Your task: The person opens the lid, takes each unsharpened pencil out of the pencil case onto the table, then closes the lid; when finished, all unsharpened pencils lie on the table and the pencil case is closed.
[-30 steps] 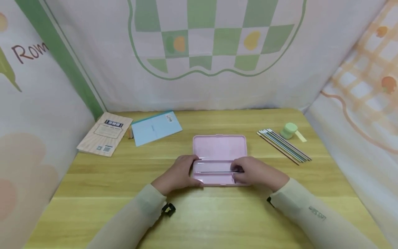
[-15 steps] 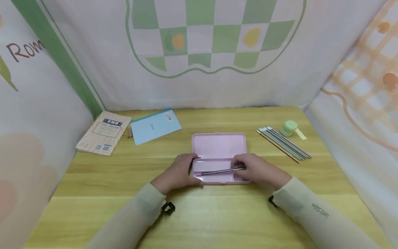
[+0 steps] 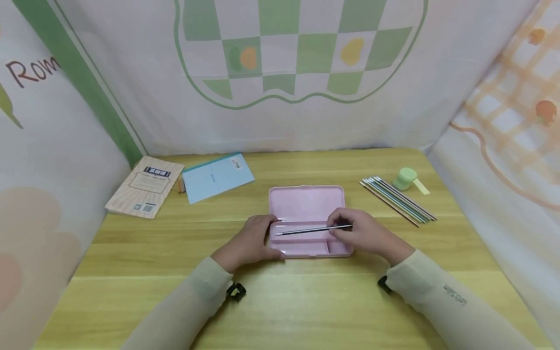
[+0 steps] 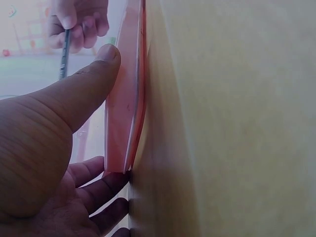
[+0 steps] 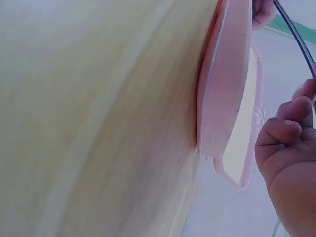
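Observation:
An open pink pencil case (image 3: 306, 204) lies in the middle of the wooden table (image 3: 280, 301), its lid flat towards the back. My left hand (image 3: 251, 243) holds the case's left end, thumb on the rim (image 4: 106, 64). My right hand (image 3: 363, 233) pinches the right end of a dark pencil (image 3: 306, 230) and holds it lifted above the case's tray, tilted slightly. The pencil (image 4: 63, 54) shows in the left wrist view, and the pink case (image 5: 232, 98) in the right wrist view beside my curled fingers (image 5: 284, 143).
A bundle of several pencils (image 3: 398, 201) lies at the right, beside a green tape roll (image 3: 404, 179). A blue notebook (image 3: 217, 177) and a tan booklet (image 3: 145, 193) lie at the back left. Printed cloth walls stand on three sides.
My right hand has lifted the dark pencil out of the case's tray and moved it up and slightly back. The left hand stays on the case's left end.

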Motion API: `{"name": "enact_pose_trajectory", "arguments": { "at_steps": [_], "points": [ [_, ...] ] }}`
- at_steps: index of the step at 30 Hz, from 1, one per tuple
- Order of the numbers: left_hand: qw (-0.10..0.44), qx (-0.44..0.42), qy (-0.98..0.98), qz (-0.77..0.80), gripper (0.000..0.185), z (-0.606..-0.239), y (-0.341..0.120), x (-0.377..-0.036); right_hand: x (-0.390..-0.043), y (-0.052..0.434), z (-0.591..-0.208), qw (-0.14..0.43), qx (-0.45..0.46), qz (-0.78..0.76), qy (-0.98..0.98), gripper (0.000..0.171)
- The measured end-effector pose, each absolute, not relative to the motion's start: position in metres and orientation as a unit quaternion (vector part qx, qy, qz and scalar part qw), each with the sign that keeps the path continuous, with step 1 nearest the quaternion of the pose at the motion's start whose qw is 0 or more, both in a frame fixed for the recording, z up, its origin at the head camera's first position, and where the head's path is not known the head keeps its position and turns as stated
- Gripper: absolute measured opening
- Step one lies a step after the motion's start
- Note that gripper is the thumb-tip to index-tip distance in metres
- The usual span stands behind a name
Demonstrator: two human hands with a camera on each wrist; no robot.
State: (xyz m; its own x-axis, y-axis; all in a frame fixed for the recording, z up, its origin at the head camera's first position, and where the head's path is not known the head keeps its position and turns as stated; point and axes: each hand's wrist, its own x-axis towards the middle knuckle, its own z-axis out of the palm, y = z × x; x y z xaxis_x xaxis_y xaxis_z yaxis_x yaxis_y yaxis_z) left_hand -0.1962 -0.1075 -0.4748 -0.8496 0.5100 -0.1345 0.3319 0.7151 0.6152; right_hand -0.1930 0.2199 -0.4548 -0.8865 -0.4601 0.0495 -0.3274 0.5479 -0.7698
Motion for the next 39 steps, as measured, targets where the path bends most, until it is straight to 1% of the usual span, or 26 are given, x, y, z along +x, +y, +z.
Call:
{"name": "enact_pose_trajectory", "arguments": {
  "at_steps": [10,15,20,24,28,34,39],
  "points": [
    [0.147,0.229,0.914,0.300,0.104,-0.476,-0.108,-0.196,-0.190,0.249,-0.453,0.001,-0.163,-0.463,0.871,0.007],
    [0.148,0.228,0.914,0.303,0.102,-0.476,-0.108,-0.195,-0.191,0.275,-0.450,-0.030,-0.118,-0.476,0.871,0.014],
    [0.148,0.230,0.913,0.303,0.102,-0.476,-0.108,-0.196,-0.198,0.315,-0.457,-0.059,-0.050,-0.490,0.868,0.022],
    [0.149,0.230,0.913,0.301,0.103,-0.476,-0.107,-0.196,-0.201,0.349,-0.462,-0.054,0.022,-0.498,0.865,0.033],
    [0.150,0.229,0.913,0.302,0.103,-0.475,-0.107,-0.196,-0.207,0.376,-0.467,-0.055,0.067,-0.481,0.872,0.043],
    [0.150,0.232,0.914,0.298,0.103,-0.476,-0.108,-0.196,-0.217,0.410,-0.473,-0.064,0.088,-0.467,0.878,0.042],
    [0.150,0.232,0.914,0.297,0.103,-0.475,-0.108,-0.196,-0.221,0.424,-0.474,-0.048,0.104,-0.424,0.898,0.045]
  ]
}}
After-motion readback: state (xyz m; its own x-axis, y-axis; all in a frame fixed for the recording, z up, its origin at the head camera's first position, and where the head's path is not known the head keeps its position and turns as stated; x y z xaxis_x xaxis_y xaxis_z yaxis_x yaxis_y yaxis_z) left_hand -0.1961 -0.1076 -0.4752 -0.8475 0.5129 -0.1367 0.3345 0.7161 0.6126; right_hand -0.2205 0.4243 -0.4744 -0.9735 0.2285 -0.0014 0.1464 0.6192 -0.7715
